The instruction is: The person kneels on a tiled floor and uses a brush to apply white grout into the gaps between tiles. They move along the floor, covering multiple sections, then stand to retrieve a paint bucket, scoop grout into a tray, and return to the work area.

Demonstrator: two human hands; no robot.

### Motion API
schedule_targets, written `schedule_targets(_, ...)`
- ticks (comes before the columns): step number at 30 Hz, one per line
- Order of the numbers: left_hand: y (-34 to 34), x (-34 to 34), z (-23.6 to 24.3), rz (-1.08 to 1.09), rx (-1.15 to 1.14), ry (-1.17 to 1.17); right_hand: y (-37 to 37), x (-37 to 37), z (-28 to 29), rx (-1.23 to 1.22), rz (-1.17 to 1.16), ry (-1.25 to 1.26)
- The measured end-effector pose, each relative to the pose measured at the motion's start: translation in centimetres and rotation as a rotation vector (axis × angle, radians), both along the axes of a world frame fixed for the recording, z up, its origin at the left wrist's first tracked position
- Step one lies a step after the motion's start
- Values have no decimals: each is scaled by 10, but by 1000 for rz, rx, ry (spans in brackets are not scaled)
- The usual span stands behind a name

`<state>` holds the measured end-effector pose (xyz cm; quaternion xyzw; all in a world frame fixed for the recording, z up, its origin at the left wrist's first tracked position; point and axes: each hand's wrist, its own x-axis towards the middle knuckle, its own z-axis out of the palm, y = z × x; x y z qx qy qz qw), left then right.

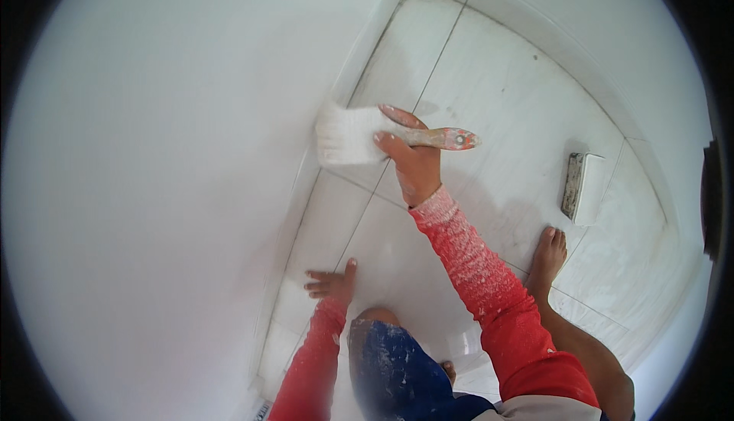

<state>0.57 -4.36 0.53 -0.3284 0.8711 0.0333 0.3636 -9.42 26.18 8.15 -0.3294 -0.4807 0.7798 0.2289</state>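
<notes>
Two sleeves [508,299] [310,364], two hands [335,285] [418,167], one paintbrush [355,138]

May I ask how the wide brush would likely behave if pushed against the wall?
The wide brush would probably flex at its bristles, which form a broad fringe. Its solid-looking handle should be stiff. Pale smears there might make it slightly slippery in the right hand.

From my station I see dark blue shorts [394,367] splashed with pale flecks. Left of the shorts runs a long red left sleeve [313,356] with scattered white spots; right of them, a red right sleeve [489,276], thickly speckled white toward its cuff, meets grey-white cloth [550,409]. The left hand [334,283], right hand [417,163] and right foot [547,254] are bare.
</notes>
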Motion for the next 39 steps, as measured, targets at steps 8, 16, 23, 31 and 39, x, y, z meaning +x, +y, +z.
schedule_targets(8, 4, 1, 4, 38, 46, 3, 163, -64, -13, 169, -445, 56)
schedule_targets(16, 7, 0, 4, -16, 64, 6, 225, -121, -24, 196, -199, -104)
schedule_targets(23, 16, -4, 12, -6, 92, -21, 81, -51, -35, 117, -164, 75)
schedule_targets(31, 23, -6, 9, -24, 59, -10, -60, 43, -18, -112, 364, -177)
schedule_targets(39, 36, -10, 16, -68, 21, -59, 62, -46, -47, -125, 422, 26)
